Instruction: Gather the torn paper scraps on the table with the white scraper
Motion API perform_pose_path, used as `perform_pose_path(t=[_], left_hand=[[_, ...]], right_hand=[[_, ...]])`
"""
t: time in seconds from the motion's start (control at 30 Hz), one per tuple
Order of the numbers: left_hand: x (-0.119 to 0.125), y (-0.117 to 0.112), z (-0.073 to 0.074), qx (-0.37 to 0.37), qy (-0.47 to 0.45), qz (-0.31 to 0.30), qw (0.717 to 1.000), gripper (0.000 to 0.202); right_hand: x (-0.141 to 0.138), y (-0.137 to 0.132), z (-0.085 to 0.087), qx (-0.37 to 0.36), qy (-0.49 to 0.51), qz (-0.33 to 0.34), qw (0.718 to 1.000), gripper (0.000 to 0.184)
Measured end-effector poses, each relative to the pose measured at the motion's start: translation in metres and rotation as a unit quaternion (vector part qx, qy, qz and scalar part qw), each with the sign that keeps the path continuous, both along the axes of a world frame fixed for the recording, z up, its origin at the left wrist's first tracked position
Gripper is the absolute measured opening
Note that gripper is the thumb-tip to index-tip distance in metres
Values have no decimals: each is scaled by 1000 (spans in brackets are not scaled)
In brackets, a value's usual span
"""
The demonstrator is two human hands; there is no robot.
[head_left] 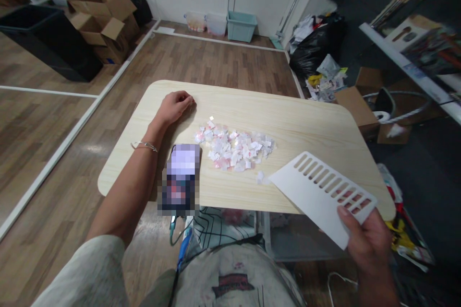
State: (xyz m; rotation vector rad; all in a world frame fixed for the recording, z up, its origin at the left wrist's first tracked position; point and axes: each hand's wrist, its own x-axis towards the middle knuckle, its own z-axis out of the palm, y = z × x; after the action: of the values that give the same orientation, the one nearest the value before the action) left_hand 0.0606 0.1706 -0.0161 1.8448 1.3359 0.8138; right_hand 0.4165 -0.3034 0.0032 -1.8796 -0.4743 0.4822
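In the head view, the right hand (372, 237) grasps a white slotted plate (313, 196) by its near right end; the far corner sits just beside a few stray bits at the edge of 1 pile of small pale pieces (236, 148) on the surface (302, 120). The left hand (178, 106) rests, fingers curled, left of the pile; I cannot tell whether it holds anything. A pixelated phone (182, 172) lies near the left forearm.
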Motion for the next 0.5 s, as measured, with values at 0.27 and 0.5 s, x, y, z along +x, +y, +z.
perform_pose_path(t=[0.27,0.5], left_hand=[[-1,1,-2,14,8,-6,1000,18],[-2,2,-3,15,11,-8,1000,18]], right_hand=[[-21,4,-5,46,-29,-78,995,77],[-28,-3,-2,30,19,-57,998,66]])
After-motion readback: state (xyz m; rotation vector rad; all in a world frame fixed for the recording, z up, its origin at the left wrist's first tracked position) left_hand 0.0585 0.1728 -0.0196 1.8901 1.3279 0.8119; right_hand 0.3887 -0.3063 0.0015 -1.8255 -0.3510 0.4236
